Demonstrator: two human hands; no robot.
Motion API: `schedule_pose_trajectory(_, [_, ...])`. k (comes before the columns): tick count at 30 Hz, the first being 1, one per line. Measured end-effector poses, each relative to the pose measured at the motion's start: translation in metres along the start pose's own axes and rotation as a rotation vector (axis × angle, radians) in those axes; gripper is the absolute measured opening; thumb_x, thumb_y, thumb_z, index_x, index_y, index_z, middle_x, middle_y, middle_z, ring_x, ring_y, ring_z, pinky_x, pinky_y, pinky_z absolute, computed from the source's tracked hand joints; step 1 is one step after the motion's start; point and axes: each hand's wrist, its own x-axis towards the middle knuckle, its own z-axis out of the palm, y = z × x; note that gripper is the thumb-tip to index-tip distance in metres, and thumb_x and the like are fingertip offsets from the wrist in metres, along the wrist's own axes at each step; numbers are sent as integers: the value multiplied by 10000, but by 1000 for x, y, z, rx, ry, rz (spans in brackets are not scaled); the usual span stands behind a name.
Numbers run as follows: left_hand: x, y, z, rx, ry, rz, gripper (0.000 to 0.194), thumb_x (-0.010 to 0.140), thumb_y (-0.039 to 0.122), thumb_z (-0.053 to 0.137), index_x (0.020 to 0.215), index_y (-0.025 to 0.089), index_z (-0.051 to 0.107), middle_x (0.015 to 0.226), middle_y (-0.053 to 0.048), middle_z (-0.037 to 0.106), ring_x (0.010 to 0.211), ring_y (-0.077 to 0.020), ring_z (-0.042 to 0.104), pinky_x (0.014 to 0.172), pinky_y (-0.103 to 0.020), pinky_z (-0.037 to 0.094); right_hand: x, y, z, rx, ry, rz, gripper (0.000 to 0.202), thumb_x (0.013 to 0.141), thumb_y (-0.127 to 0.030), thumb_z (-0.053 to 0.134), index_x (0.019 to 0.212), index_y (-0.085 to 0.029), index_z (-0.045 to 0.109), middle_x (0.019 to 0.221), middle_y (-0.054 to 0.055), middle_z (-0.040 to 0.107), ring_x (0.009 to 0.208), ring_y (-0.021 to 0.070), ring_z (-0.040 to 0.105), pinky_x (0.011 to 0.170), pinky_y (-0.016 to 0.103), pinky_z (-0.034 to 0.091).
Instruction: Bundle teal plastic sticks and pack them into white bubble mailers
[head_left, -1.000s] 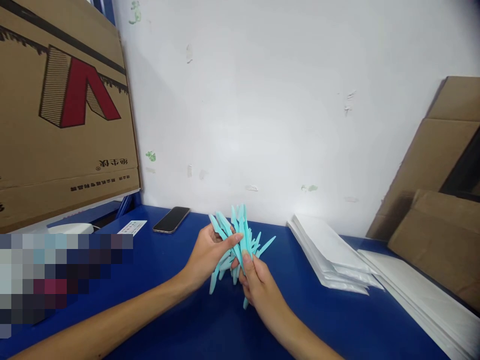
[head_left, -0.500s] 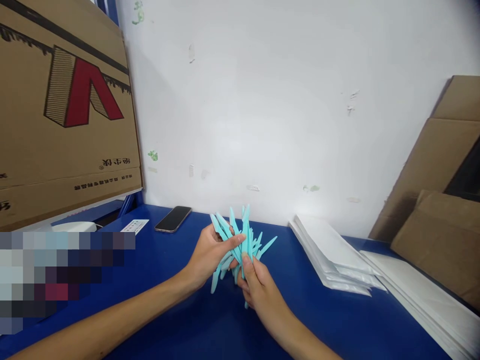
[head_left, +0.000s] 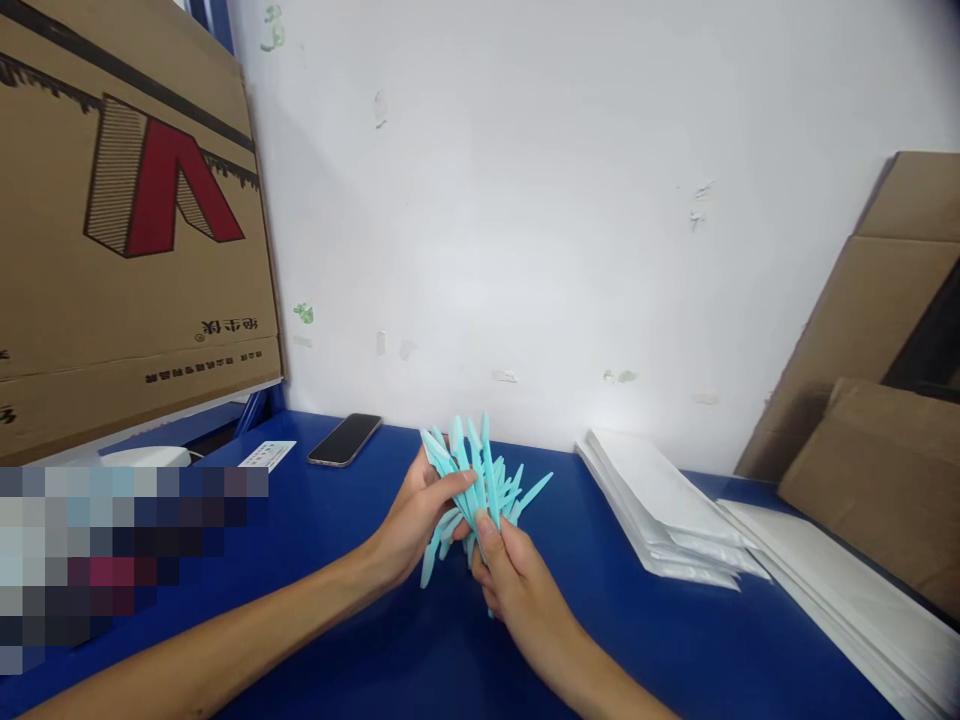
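Between my two hands is a fan of slim turquoise plastic eyebrow razors [head_left: 489,470], their pointed ends upward. My left hand [head_left: 415,505] is closed around several of them, its thumb pressed across the handles. My right hand [head_left: 517,575] pinches the lower ends of the razors on the right side of the fan, thumb on top. Both hands meet over the same bunch. More turquoise razors [head_left: 534,495] lie in a loose heap on the blue table [head_left: 360,640] behind and beneath the hands, partly hidden by them.
A phone [head_left: 346,440] and a printed card [head_left: 268,454] lie at the back left. White padded mailers [head_left: 660,500] are stacked on the right. A large cardboard box [head_left: 150,290] stands at left, folded cardboard [head_left: 847,290] at right. A white wall [head_left: 487,230] closes the back.
The razors in my hands have spread into a more even fan. Both hands have shifted slightly left, my left thumb sliding a little left over the handles.
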Motion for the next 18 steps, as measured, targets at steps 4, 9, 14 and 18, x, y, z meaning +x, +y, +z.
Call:
schedule_pose_trajectory(4, [-2, 2, 3, -8, -9, -68, 293, 826, 367, 710, 984, 162, 573, 679, 28, 560, 528, -88, 478, 455, -203, 357, -2, -2, 1, -42, -4, -18, 504, 971, -648, 337, 961, -188, 542, 654, -58, 342, 532, 84, 273, 471, 216, 255])
schedule_pose_trajectory(9, [-2, 0, 2, 102, 1, -117, 404, 829, 478, 698, 1046, 138, 663, 681, 12, 584, 483, -72, 441, 448, -211, 340, -2, -2, 1, -104, 26, -28, 534, 962, -665, 328, 912, -182, 549, 654, -44, 370, 538, 92, 294, 480, 221, 277])
schedule_pose_trajectory(14, [1, -3, -1, 35, -70, -166, 369, 861, 474, 665, 963, 121, 694, 885, -84, 677, 621, -117, 557, 488, -219, 368, 0, -1, -4, -151, 23, -8, 555, 952, -685, 324, 870, -182, 544, 641, -42, 389, 520, 92, 297, 477, 227, 282])
schedule_pose_trajectory(18, [2, -4, 0, -45, -68, -250, 314, 884, 442, 650, 928, 132, 644, 791, -64, 663, 607, -113, 545, 491, -204, 368, 1, -11, -7, -219, -5, 26, 578, 954, -686, 310, 761, -186, 525, 597, -40, 405, 508, 98, 350, 499, 236, 319])
